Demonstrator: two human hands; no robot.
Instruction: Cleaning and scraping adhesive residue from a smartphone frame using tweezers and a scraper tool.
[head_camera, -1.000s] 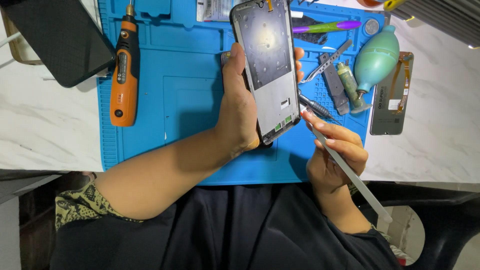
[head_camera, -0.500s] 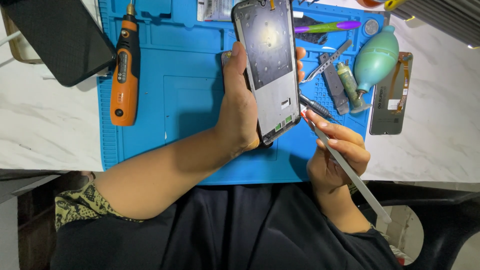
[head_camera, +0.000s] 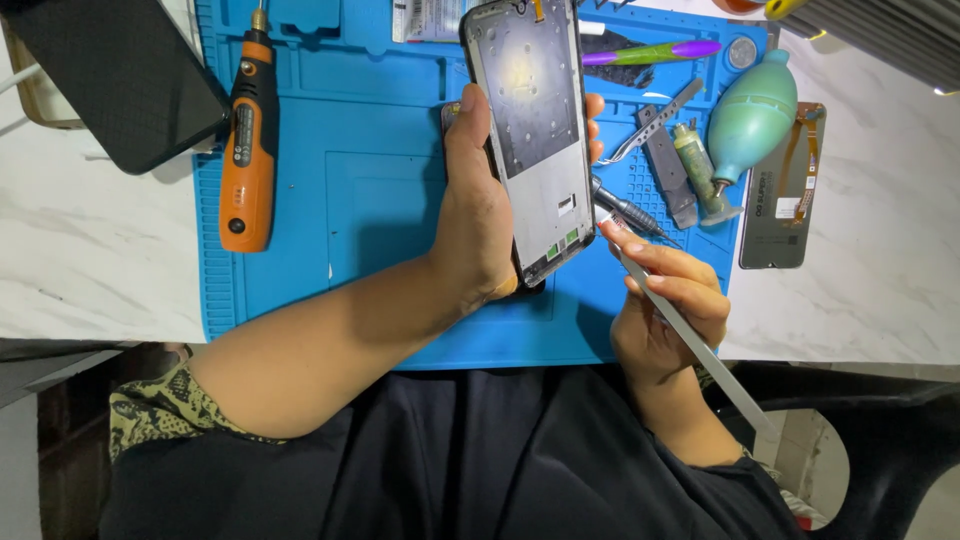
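Observation:
My left hand (head_camera: 478, 215) grips an opened phone frame (head_camera: 535, 120), upright over the blue work mat (head_camera: 370, 200), its bare metal inner side facing me. A small green board shows at the frame's lower end. My right hand (head_camera: 665, 310) holds a long thin metal pry tool (head_camera: 690, 340) like a pen. The tool's tip sits just right of the frame's lower right corner; whether it touches is unclear.
An orange rotary tool (head_camera: 247, 140) lies at the mat's left. A dark phone panel (head_camera: 115, 80) rests top left. At the right are tweezers (head_camera: 650, 125), a green air blower (head_camera: 745, 125), a screwdriver (head_camera: 625, 210) and a grey phone part (head_camera: 785, 190).
Both hands and the phone frame stay almost still; the pry tool's tip remains by the frame's lower right corner.

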